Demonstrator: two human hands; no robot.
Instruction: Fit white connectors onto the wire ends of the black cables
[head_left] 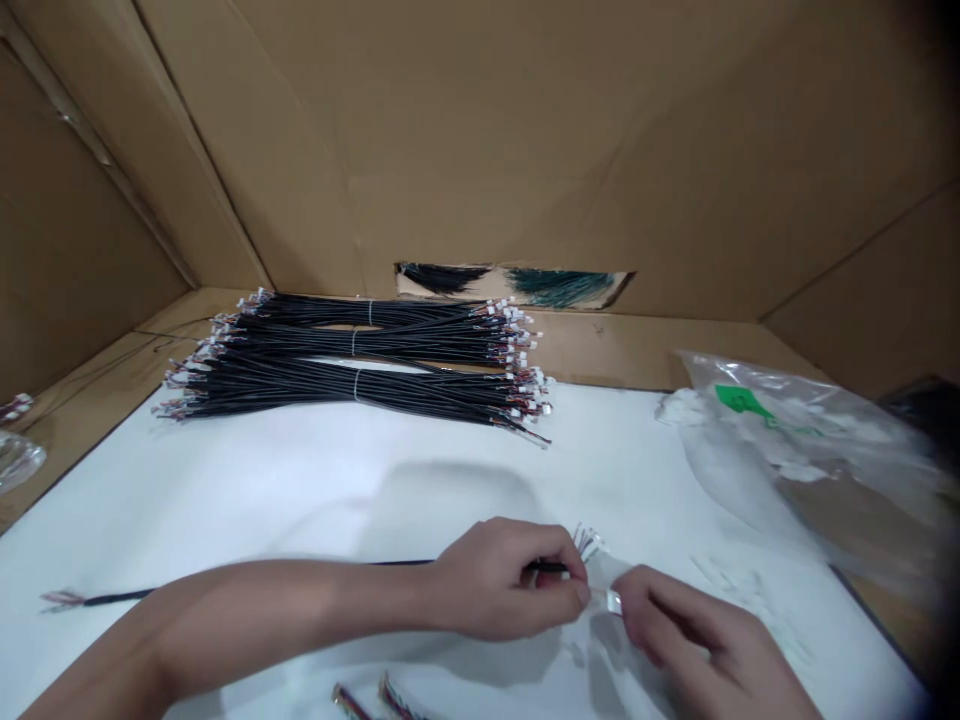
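My left hand (514,580) is closed around the end of a black cable (124,597), pinching it between thumb and forefinger. Thin loose wires (589,541) fan out beyond those fingers. The cable runs behind my left forearm, and its far end with bare coloured wires lies at the left of the table. A small white connector (614,602) sits at the fingertips of my right hand (694,635), which is closed on it. One thin wire spans the short gap between the connector and my left fingertips.
Bundles of black cables (360,385) with white connectors lie stacked at the back. A clear plastic bag (810,450) with a green label rests at right. Cut wire ends (375,698) show at the front edge. Cardboard walls (480,130) enclose the white table (300,490).
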